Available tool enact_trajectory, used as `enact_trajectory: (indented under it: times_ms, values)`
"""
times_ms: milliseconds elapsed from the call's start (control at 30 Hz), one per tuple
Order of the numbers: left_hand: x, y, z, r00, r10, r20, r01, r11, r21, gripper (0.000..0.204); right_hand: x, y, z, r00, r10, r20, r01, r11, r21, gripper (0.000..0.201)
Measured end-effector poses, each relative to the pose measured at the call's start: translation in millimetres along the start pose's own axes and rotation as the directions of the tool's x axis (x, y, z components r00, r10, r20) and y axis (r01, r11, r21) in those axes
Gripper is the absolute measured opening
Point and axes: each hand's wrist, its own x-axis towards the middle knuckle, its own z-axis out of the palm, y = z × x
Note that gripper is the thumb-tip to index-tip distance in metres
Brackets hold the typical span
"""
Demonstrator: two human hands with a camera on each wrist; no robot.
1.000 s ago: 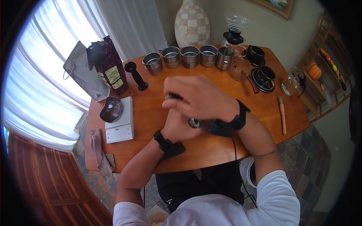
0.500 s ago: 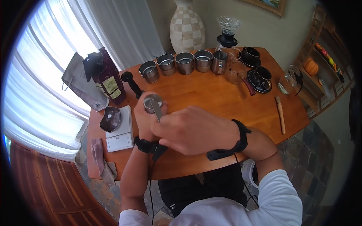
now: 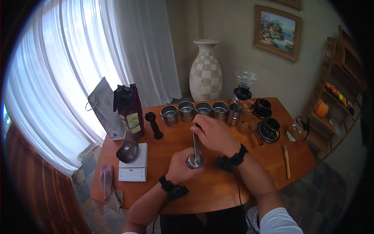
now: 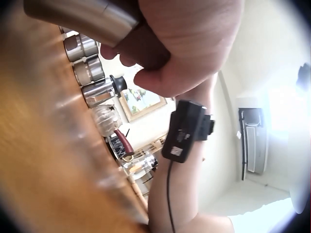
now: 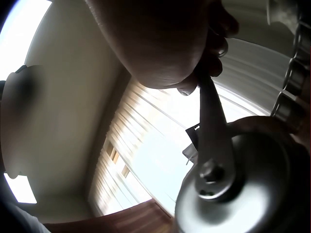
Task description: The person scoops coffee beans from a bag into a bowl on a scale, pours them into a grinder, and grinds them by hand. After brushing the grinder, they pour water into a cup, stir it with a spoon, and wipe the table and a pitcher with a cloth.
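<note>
Over the middle of the table, my left hand (image 3: 181,167) grips a manual coffee grinder (image 3: 191,163) around its body. The grinder's silver and brown side (image 4: 97,19) fills the top left of the left wrist view. A flat metal crank (image 3: 196,147) is bolted to its round, shiny lid (image 5: 248,194). At the far end of that crank, my right hand (image 3: 213,133) is curled around the knob, which the fingers mostly hide. From the right wrist camera, the crank arm (image 5: 214,126) runs up from the lid into the right hand (image 5: 155,43).
Left of the hands, a dark bowl (image 3: 127,151) sits on a white scale (image 3: 133,173), beside a cloth (image 3: 107,179). Coffee bags (image 3: 131,117), a black handled tool (image 3: 154,125) and several metal cups (image 3: 169,116) line the back. Right stand dark cups (image 3: 269,134), a glass pot (image 3: 296,132) and a brush (image 3: 287,162).
The crank has turned and now points toward the back of the table. Both hands shifted left, then back to the middle, still holding the grinder. The head view has tilted up.
</note>
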Motion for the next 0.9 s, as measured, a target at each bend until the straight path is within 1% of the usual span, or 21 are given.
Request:
enact_trajectory:
  times_ms: [33,67,100,133,167,200,267,300,333,367,400,433,467,500,533,600,633,667,700,833,900]
  values:
    - [1,-3,-2,0.993,-0.088,-0.076,0.071,0.974,-0.213,0.032,-1,7,-1,0.998,0.045,0.045,-0.042,0.997,-0.069,0.019]
    - [1,-6,-4,0.973,-0.191,-0.128,0.121,0.899,-0.422,0.03,-4,12,-2,0.992,0.095,0.088,-0.083,0.987,-0.139,0.019]
    - [1,-12,-11,0.948,-0.292,-0.122,0.195,0.842,-0.503,0.029,-10,15,-5,0.991,0.102,0.085,-0.089,0.986,-0.14,0.019]
    - [5,-20,-16,0.95,-0.29,-0.121,0.192,0.841,-0.505,0.029,-11,10,-13,0.978,0.11,0.179,-0.081,0.984,-0.16,0.02]
    - [9,-29,-21,0.92,-0.31,-0.239,0.169,0.865,-0.473,0.029,-13,5,-21,0.955,0.12,0.272,-0.072,0.981,-0.179,0.021]
    - [10,-36,-24,0.878,-0.325,-0.351,0.153,0.887,-0.436,0.029,-15,-7,-26,0.955,0.123,0.271,-0.076,0.981,-0.179,0.021]
    - [11,-45,-28,0.876,-0.332,-0.351,0.17,0.892,-0.42,0.029,-18,-37,-32,0.874,0.08,0.48,-0.022,0.992,-0.125,0.019]
    - [10,-46,-28,0.872,-0.344,-0.347,0.193,0.895,-0.403,0.029,-20,-47,-32,0.875,0.083,0.478,-0.028,0.992,-0.122,0.019]
    - [8,-45,-25,0.874,-0.346,-0.341,0.197,0.894,-0.401,0.029,-24,-55,-33,0.859,0.019,0.512,0.014,0.998,-0.06,0.021]
    - [8,-42,-19,0.869,-0.395,-0.297,0.234,0.858,-0.457,0.029,-26,-60,-32,0.839,-0.046,0.543,0.055,0.998,0.0,0.024]
    - [8,-39,-12,0.862,-0.44,-0.251,0.269,0.817,-0.51,0.03,-30,-63,-29,0.84,-0.042,0.542,0.051,0.999,-0.003,0.024]
    - [7,-32,-8,0.864,-0.44,-0.246,0.27,0.816,-0.512,0.03,-34,-67,-25,0.839,-0.138,0.526,0.095,0.99,0.107,0.027]
    - [5,-21,-6,0.883,-0.45,-0.135,0.282,0.737,-0.614,0.03,-36,-70,-22,0.835,-0.232,0.498,0.141,0.967,0.213,0.03]
    - [3,-15,-5,0.897,-0.442,-0.023,0.3,0.646,-0.701,0.031,-37,-73,-22,0.838,-0.28,0.468,0.192,0.955,0.227,0.033]
    - [1,-16,-1,0.899,-0.438,-0.02,0.3,0.646,-0.702,0.031,-36,-75,-22,0.84,-0.276,0.467,0.191,0.956,0.222,0.033]
    - [-6,-24,10,0.934,-0.357,-0.025,0.247,0.694,-0.676,0.031,-34,-78,-22,0.852,-0.349,0.391,0.257,0.928,0.269,0.03]
    - [-9,-28,18,0.927,-0.376,-0.004,0.22,0.553,-0.804,0.034,-33,-78,-18,0.853,-0.343,0.393,0.254,0.931,0.262,0.03]
    - [-11,-32,22,0.929,-0.37,-0.001,0.218,0.55,-0.806,0.034,-32,-77,-12,0.862,-0.376,0.341,0.291,0.916,0.275,0.029]
    - [-12,-35,26,0.942,-0.336,-0.016,0.204,0.607,-0.768,0.036,-31,-76,-8,0.866,-0.409,0.287,0.33,0.9,0.285,0.029]
    - [-11,-32,30,0.979,-0.197,-0.054,0.129,0.804,-0.58,0.042,-29,-77,-3,0.869,-0.379,0.317,0.332,0.923,0.194,0.028]
    - [-13,-30,32,0.99,-0.128,-0.064,0.083,0.879,-0.47,0.046,-27,-76,-3,0.908,-0.356,0.222,0.314,0.928,0.202,0.028]
